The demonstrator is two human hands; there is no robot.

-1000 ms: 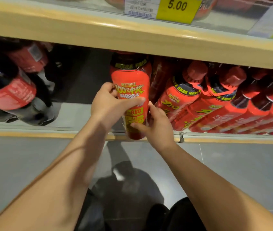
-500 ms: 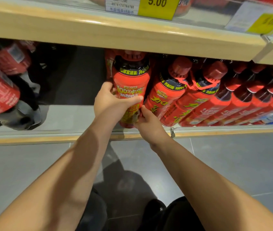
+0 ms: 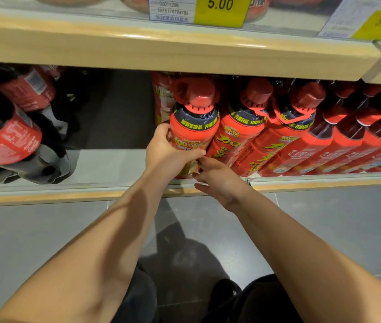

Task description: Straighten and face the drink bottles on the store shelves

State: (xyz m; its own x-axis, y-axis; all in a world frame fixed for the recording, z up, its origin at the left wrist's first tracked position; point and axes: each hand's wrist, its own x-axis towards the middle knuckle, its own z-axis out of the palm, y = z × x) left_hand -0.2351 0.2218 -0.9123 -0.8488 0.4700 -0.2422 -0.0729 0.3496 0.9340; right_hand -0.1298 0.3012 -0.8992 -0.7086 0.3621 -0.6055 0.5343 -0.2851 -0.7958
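A red tea bottle [image 3: 194, 127] with a red cap and yellow lettering stands at the left end of a row of like red bottles [image 3: 287, 138] on the lower shelf [image 3: 105, 164]. My left hand [image 3: 167, 152] grips its middle from the left, thumb across the label. My right hand [image 3: 219, 180] holds its lower right side near the base, with the fingers low at the shelf's lip. The bottle's base is hidden behind both hands. The label faces me.
Dark cola bottles [image 3: 8, 141] with red labels lie tilted at the shelf's left, with a bare gap of shelf between them and the red row. Close above runs the upper shelf's wooden edge [image 3: 161, 47], carrying yellow price tags [image 3: 222, 8]. Below is grey floor [image 3: 45, 229].
Both hands carried the red bottle back from the shelf's front edge and set it deeper in, beside the red row. Its cap has come into sight.
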